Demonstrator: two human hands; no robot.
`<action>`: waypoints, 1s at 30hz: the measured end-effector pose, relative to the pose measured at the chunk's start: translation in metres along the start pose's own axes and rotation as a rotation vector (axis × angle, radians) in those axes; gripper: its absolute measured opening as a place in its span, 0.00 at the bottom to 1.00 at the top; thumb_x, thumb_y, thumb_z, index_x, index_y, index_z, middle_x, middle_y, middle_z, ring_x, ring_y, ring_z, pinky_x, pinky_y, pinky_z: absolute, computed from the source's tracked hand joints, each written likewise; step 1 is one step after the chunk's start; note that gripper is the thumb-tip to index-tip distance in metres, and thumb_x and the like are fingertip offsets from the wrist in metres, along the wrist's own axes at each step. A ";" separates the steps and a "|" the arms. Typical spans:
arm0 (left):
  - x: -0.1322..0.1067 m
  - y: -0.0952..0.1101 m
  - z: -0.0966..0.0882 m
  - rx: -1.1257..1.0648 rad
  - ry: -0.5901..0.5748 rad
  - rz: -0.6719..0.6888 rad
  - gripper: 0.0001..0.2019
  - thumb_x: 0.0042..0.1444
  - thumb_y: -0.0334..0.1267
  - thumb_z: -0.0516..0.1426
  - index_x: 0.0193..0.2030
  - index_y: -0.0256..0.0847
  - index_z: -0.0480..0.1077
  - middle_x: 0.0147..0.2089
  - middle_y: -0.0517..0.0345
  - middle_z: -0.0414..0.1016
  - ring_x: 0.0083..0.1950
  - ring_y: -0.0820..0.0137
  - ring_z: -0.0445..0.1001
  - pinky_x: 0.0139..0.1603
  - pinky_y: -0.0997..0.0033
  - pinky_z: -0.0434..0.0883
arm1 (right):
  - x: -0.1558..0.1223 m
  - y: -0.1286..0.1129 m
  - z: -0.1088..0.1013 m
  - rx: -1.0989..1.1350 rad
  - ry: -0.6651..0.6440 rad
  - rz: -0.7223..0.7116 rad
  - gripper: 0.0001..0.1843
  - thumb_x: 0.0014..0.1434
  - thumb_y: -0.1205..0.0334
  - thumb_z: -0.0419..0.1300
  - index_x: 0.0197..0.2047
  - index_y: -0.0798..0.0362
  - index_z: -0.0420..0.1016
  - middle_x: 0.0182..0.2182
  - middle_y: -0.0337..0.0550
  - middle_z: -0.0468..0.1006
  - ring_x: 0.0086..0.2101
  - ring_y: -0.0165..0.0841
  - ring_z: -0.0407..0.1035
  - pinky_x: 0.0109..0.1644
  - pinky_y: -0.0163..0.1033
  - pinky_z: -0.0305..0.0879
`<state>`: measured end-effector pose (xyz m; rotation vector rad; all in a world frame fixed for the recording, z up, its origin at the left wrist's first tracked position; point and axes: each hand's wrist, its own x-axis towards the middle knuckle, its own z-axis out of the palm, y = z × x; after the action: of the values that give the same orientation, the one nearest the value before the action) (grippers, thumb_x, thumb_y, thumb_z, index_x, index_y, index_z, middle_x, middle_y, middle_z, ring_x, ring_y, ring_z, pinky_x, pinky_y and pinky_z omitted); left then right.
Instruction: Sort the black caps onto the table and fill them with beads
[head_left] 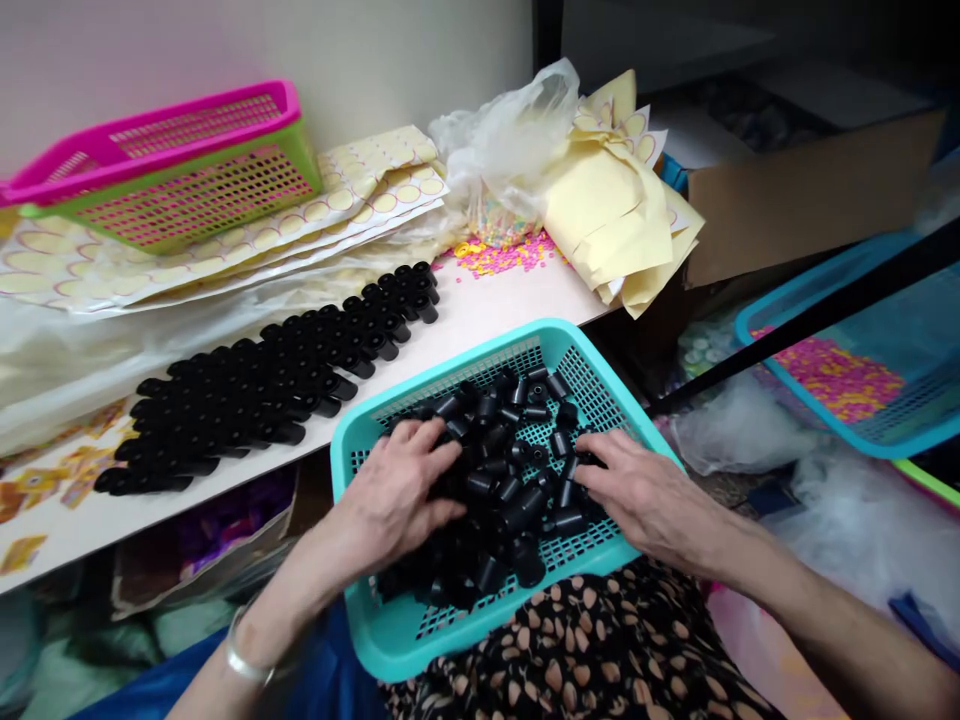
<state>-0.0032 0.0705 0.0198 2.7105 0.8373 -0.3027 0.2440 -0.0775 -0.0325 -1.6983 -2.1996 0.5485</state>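
Left hand (409, 480) is resting, grip spread, right hand (645, 490) with grip too hidden to tell, among caps (525, 505) in a basket (375, 630) sitting apparently on the lap (570, 640) by the front edge of the bench (487, 305), presumably for reach.

black cylinders (524, 508) | turquoise basket (390, 640) | black, tan-spotted cloth (577, 655) | white tabletop (510, 300)

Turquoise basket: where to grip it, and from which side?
I'd take the turquoise basket by its rim, at left and right, one hand each, coming from outside. The rim is a smooth, solid band above perforated walls, and loose black pieces crowd the inside, where the left hand and right hand reach in.
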 end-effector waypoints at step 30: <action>0.001 0.000 0.059 -0.452 0.485 -0.019 0.12 0.56 0.28 0.52 0.45 0.37 0.71 0.46 0.50 0.74 0.47 0.65 0.71 0.49 0.64 0.70 | 0.076 0.003 -0.007 0.078 0.025 0.022 0.15 0.49 0.77 0.51 0.38 0.54 0.71 0.40 0.44 0.71 0.39 0.34 0.67 0.42 0.39 0.63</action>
<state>-0.0090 0.0520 -0.0359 2.3644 0.9160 0.5048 0.2307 -0.0030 -0.0272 -1.6821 -2.1164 0.6068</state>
